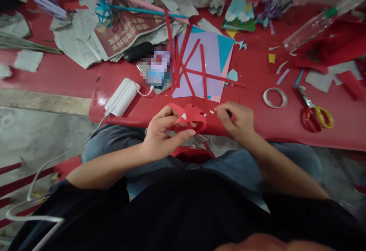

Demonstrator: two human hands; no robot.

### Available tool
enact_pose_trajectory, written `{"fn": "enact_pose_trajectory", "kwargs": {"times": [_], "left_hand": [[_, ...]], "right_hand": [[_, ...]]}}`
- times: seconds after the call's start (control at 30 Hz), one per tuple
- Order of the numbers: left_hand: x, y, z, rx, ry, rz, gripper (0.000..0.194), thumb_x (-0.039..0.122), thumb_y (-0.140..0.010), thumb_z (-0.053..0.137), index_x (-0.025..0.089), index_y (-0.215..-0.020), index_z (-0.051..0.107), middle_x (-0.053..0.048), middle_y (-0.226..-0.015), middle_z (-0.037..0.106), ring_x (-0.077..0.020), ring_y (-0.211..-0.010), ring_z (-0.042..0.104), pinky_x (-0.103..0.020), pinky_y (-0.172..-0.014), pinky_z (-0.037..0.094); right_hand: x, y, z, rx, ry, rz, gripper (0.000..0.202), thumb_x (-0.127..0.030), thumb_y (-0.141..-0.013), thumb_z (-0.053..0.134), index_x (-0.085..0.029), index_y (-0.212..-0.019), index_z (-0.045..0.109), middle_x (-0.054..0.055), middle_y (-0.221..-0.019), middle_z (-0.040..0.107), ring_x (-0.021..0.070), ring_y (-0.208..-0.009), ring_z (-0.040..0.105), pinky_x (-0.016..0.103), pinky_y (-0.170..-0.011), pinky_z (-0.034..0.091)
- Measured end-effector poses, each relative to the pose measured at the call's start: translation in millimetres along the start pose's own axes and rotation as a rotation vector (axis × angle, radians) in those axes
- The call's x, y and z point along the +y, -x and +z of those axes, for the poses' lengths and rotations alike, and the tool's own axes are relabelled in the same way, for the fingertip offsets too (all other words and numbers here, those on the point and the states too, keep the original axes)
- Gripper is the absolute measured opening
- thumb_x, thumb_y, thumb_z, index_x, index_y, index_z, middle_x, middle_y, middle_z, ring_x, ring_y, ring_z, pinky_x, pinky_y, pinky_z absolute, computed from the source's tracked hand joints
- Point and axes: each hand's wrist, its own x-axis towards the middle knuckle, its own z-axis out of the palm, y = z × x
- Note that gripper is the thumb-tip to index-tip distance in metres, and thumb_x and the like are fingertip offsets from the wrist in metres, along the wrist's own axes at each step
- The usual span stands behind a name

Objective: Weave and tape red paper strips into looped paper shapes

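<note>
My left hand (pixel 164 132) grips a looped red paper flower (pixel 197 113) by its lower side, just over the table's front edge. A small white patch shows on one of its loops. To the right of the flower, my right hand (pixel 237 121) is curled with thumb and fingertips together; whether anything small sits in the pinch is too blurred to see. Tiny white scraps (pixel 211 112) lie between the two hands. Beyond them, several red paper strips (pixel 203 71) are spread over lilac paper sheets (pixel 197 52).
A roll of tape (pixel 275 98) and scissors (pixel 316 113) lie on the right. On the left is a white power bank (pixel 122 97) with a cable hanging off the table (pixel 160 104). Newspaper (pixel 122 37), a blue paper flower (pixel 103 8) and a plastic bottle (pixel 309 29) are farther back.
</note>
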Motion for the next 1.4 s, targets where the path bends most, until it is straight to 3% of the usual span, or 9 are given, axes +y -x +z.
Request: {"fn": "enact_pose_trajectory", "kwargs": {"times": [0.13,0.3,0.47,0.7,0.87,1.0,1.2,1.3,1.4], "left_hand": [[2,3,-1.5,-0.030,0.064,0.023,0.013,0.025,-0.092,0.094,0.021,-0.103,0.089,-0.008,-0.102,0.083,-0.0179,-0.098,0.083,-0.029,-0.093,0.069],[-3,7,-0.4,-0.081,0.140,-0.087,0.008,0.023,-0.097,0.089,0.019,-0.096,0.083,-0.007,-0.098,0.087,-0.0177,-0.094,0.086,-0.027,-0.088,0.068],[-10,8,-3.5,-0.096,0.105,-0.184,0.009,0.026,-0.098,0.088,0.019,-0.103,0.085,-0.006,-0.097,0.089,-0.0153,-0.086,0.085,-0.023,-0.083,0.067],[-11,-1,-9.9,-0.065,0.131,-0.289,0.012,0.031,-0.098,0.089,0.019,-0.100,0.087,-0.006,-0.097,0.089,-0.0160,-0.089,0.086,-0.022,-0.084,0.067],[-14,-3,-6.1,-0.050,0.154,-0.343,0.012,0.032,-0.097,0.090,0.022,-0.103,0.089,-0.005,-0.099,0.090,-0.0152,-0.090,0.086,-0.021,-0.084,0.067],[-12,-3,-2.0,-0.051,0.157,-0.342,0.016,0.035,-0.097,0.089,0.020,-0.101,0.089,-0.007,-0.099,0.090,-0.0173,-0.091,0.087,-0.024,-0.086,0.069],[-10,1,0.9,-0.085,0.165,-0.342,0.017,0.037,-0.098,0.088,0.019,-0.101,0.088,-0.008,-0.100,0.091,-0.0194,-0.092,0.088,-0.028,-0.086,0.071],[-11,3,3.0,-0.083,0.155,-0.367,0.019,0.037,-0.098,0.088,0.019,-0.100,0.087,-0.009,-0.099,0.091,-0.0207,-0.091,0.088,-0.030,-0.085,0.072],[-10,4,6.3,-0.080,0.190,-0.364,0.016,0.034,-0.098,0.088,0.018,-0.099,0.086,-0.009,-0.099,0.091,-0.0199,-0.091,0.088,-0.028,-0.085,0.072]], "right_hand": [[60,-83,28,-0.172,0.202,0.152,0.017,-0.035,-0.106,0.069,-0.023,-0.108,0.079,0.009,-0.103,0.081,0.0272,-0.089,0.074,0.044,-0.086,0.060],[115,-214,75,-0.275,0.481,0.272,0.067,-0.053,-0.110,0.067,-0.002,-0.155,0.064,0.031,-0.162,0.058,0.0420,-0.152,0.055,0.059,-0.126,0.044],[132,-272,99,-0.395,0.570,0.387,0.086,-0.072,-0.101,0.073,-0.015,-0.164,0.060,0.026,-0.174,0.049,0.0539,-0.160,0.044,0.077,-0.128,0.038],[142,-269,115,-0.363,0.522,0.336,0.068,-0.078,-0.102,0.060,-0.029,-0.147,0.075,0.018,-0.169,0.056,0.0523,-0.157,0.038,0.081,-0.128,0.032],[136,-263,113,-0.323,0.535,0.314,0.065,-0.076,-0.108,0.049,-0.029,-0.144,0.076,0.016,-0.168,0.059,0.0452,-0.153,0.041,0.072,-0.127,0.034],[120,-251,101,-0.317,0.402,0.017,0.064,-0.072,-0.113,0.046,-0.024,-0.144,0.074,0.014,-0.162,0.066,0.0328,-0.142,0.046,0.061,-0.125,0.034],[76,-203,93,-0.640,0.246,-0.497,0.054,-0.059,-0.106,0.060,-0.023,-0.143,0.076,0.008,-0.144,0.076,0.0284,-0.129,0.058,0.053,-0.114,0.035],[50,-167,100,-0.641,0.316,-0.466,0.052,-0.060,-0.105,0.070,-0.021,-0.139,0.077,0.010,-0.136,0.080,0.0319,-0.121,0.064,0.054,-0.115,0.036],[32,-134,112,-0.447,0.417,-0.211,0.063,-0.067,-0.105,0.071,-0.015,-0.141,0.074,0.018,-0.140,0.077,0.0388,-0.128,0.064,0.055,-0.113,0.039]]}}
